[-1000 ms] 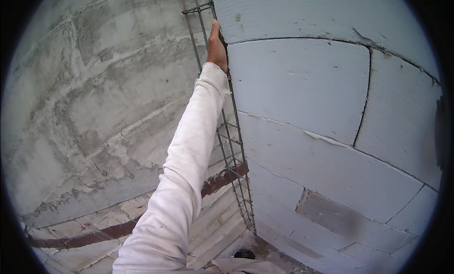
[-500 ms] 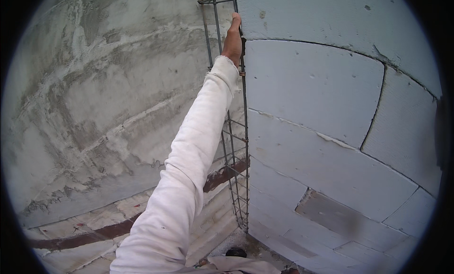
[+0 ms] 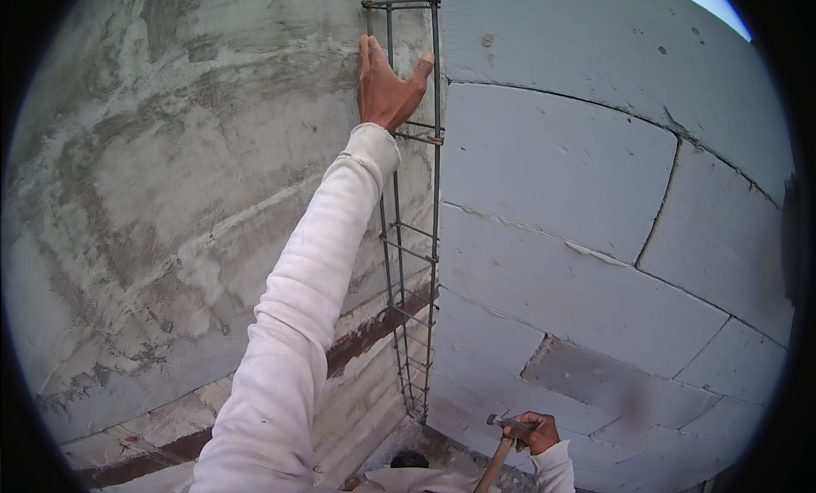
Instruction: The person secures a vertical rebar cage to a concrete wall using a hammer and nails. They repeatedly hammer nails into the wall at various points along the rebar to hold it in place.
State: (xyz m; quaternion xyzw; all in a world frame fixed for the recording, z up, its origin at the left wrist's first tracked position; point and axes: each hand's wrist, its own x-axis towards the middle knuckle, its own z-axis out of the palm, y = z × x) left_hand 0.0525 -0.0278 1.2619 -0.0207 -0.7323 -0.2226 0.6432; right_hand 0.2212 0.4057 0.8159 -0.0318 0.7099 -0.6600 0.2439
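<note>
A tall cage of steel reinforcing bars (image 3: 434,204) stands in the corner between two walls. My left hand (image 3: 390,89) reaches up to it from a white sleeve. Its thumb lies against the right bar and its fingers spread toward the left bars, wide apart. Low on the right, my right hand (image 3: 533,432) is closed around a hammer (image 3: 491,472) close to its metal head. The hammer's wooden handle slants down toward the lower edge.
A rough grey plastered wall (image 3: 195,178) fills the left, with a dark red-brown band (image 3: 374,336) low across it. The right wall (image 3: 561,166) is of large pale blocks. Near the lower edge lies a round black object (image 3: 410,460).
My left hand has moved left, from the right bar to across the cage, and its fingers have spread. My right hand has come into view, holding the hammer.
</note>
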